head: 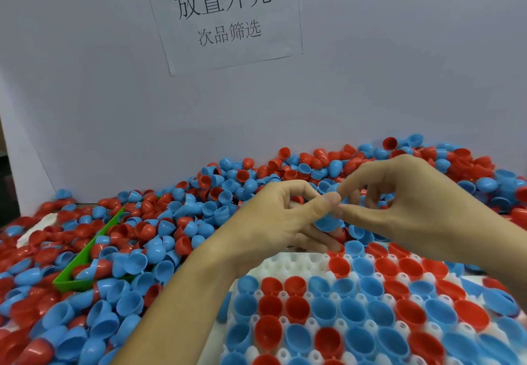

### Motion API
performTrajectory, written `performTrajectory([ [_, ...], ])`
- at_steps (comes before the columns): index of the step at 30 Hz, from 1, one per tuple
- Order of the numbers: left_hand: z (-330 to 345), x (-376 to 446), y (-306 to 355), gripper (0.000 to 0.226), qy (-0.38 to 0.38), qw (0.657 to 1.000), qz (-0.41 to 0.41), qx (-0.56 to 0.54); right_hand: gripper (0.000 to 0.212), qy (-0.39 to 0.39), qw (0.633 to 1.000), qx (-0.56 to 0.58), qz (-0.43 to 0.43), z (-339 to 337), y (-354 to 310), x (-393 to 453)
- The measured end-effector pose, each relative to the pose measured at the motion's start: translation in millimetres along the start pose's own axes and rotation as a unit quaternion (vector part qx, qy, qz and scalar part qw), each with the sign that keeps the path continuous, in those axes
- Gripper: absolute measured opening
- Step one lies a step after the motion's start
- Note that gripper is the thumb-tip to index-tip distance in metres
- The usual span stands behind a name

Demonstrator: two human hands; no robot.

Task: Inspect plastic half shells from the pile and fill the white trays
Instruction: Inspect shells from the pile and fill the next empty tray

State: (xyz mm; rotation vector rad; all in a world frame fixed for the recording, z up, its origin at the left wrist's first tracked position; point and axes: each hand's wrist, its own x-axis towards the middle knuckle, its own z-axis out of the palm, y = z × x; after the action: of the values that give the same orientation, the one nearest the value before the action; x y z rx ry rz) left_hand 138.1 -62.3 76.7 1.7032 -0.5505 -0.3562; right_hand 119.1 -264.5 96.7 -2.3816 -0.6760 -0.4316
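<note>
A big pile of red and blue plastic half shells (176, 222) covers the table. A white tray (296, 262) lies in front of me, most of its sockets filled with red and blue shells, open side up. My left hand (279, 219) and my right hand (399, 202) meet above the tray's far edge. Together they pinch a blue half shell (328, 222) between thumbs and fingertips. A red shell shows under my left fingers; whether that hand holds it I cannot tell.
A green bin (82, 262) sits half buried in shells at the left. A white wall (370, 93) with a paper sign (225, 13) stands right behind the pile. A white object (37, 227) lies among shells at the far left.
</note>
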Motion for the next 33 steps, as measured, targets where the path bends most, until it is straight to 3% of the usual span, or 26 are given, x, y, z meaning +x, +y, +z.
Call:
performTrajectory([
  [4,-2.4,0.1,-1.1,0.050,-0.035,0.999,-0.013,-0.007,0.023,0.005,1.000,-0.022,0.006,2.4,-1.0,-1.1],
  [11,-14.8,-3.0,-0.6,0.045,-0.085,0.994,-0.051,0.039,0.014,-0.044,0.997,-0.066,0.022,5.7,-0.3,-1.5],
  [13,-24.4,-3.9,-1.0,0.042,-0.040,0.994,-0.057,0.080,0.005,-0.056,0.994,-0.084,0.028,7.0,2.8,4.9],
  [16,-45.7,-5.9,-3.7,0.035,0.090,0.984,-0.046,0.144,0.013,-0.095,0.989,-0.104,0.038,13.9,9.6,17.1],
  [18,-58.7,-8.1,-6.0,0.032,0.145,0.975,-0.041,0.166,0.006,-0.137,0.979,-0.147,0.039,26.9,15.3,25.1],
  [26,-82.5,-18.8,-6.4,0.029,0.173,0.967,-0.031,0.185,0.013,-0.270,0.913,-0.298,0.070,79.5,20.6,43.2],
  [30,-96.5,-24.8,-10.3,0.026,0.198,0.958,-0.049,0.200,0.029,-0.275,0.912,-0.288,0.096,88.3,19.7,49.0],
  [33,-107.0,-29.4,-14.8,0.025,0.223,0.949,-0.064,0.213,0.013,-0.294,0.911,-0.271,0.103,86.4,21.5,50.7],
])
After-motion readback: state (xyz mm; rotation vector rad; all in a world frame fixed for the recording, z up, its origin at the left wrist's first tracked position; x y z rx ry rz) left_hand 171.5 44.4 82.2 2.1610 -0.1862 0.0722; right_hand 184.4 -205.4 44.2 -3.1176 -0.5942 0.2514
